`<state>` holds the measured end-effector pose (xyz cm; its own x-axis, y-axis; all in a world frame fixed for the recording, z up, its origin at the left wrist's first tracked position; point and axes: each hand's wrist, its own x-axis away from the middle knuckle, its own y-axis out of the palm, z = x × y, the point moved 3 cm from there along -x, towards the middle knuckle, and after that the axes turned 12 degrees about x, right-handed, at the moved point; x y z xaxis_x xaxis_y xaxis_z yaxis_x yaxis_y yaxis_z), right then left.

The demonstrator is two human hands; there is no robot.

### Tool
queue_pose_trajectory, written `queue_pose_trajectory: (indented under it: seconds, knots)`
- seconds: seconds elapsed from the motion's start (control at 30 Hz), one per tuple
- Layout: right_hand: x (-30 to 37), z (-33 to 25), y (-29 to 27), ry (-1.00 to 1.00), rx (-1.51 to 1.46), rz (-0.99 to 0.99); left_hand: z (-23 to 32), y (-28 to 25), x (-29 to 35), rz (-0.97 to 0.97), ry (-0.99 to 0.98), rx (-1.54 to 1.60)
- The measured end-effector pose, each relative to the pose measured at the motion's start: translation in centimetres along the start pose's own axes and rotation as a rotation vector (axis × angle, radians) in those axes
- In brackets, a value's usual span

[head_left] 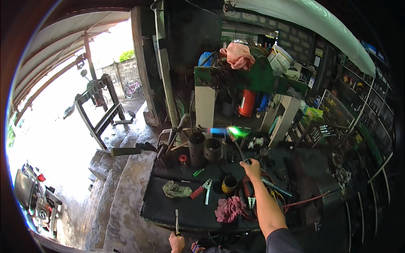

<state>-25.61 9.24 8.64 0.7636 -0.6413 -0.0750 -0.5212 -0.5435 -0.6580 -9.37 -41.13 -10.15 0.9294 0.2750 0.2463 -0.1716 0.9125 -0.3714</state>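
My right hand grips a long, thin-shanked soldering iron. Its brown head is in the flame of a blowtorch; the flame is blue by the nozzle and bright green past the head. At the table's near edge, my left hand is closed round a slender small brush with a pale tip, held upright. Two dark metal cylinders stand below the torch. Between my hands lie a clamp with red and silver arms, a pink rag and a yellow-rimmed can.
The black tabletop also bears a grey-green rag, a green piece and red hoses. A green frame stands behind, with a red cylinder under it. Shelves line the right; a motorcycle stands outside left.
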Motion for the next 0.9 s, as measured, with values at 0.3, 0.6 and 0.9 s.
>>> queue_pose_trajectory:
  seconds: [0.3,0.6,0.9]
  knots:
    - [1.9,-3.9,-4.9,-0.014,0.279,0.035,-0.1,0.0,-0.4,-0.038,0.034,0.027]
    - [6.3,-9.9,-16.2,-0.255,0.760,-0.125,-0.3,-0.1,-0.4,-0.039,0.021,-0.006]
    - [11.0,-11.4,-14.0,-0.815,1.107,-0.060,-1.1,0.1,-0.7,-0.035,0.018,0.013]
